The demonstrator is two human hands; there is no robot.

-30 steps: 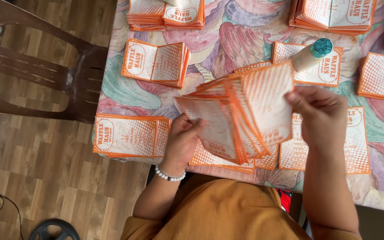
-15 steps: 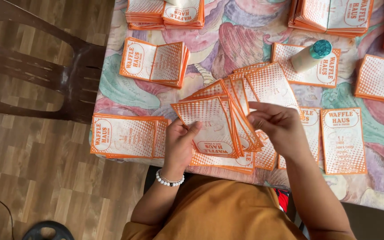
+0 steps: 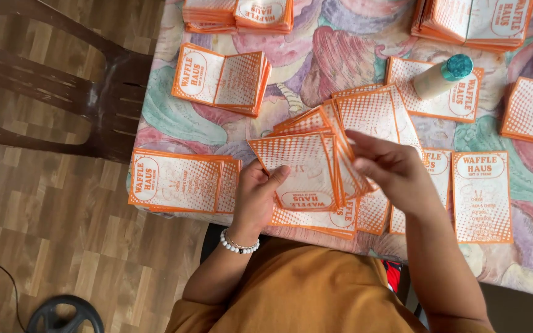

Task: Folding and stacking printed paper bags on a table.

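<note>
The left hand [image 3: 257, 197] grips a fanned stack of orange-and-white printed cards [image 3: 306, 163] above the bench [image 3: 340, 49] edge, thumb pressing the front card so the fan holds. At 3 o'clock, the right hand [image 3: 393, 172] pinches the fan's edge cards, fingers narrowed.

likely home room: floral tablecloth [image 3: 340, 55] on table, brown plastic chair [image 3: 63, 80], wood-look floor [image 3: 50, 240].

card stacks [image 3: 220, 80] crowd the table [image 3: 316, 55], bottle [image 3: 442, 76] perhaps blocking right
</note>
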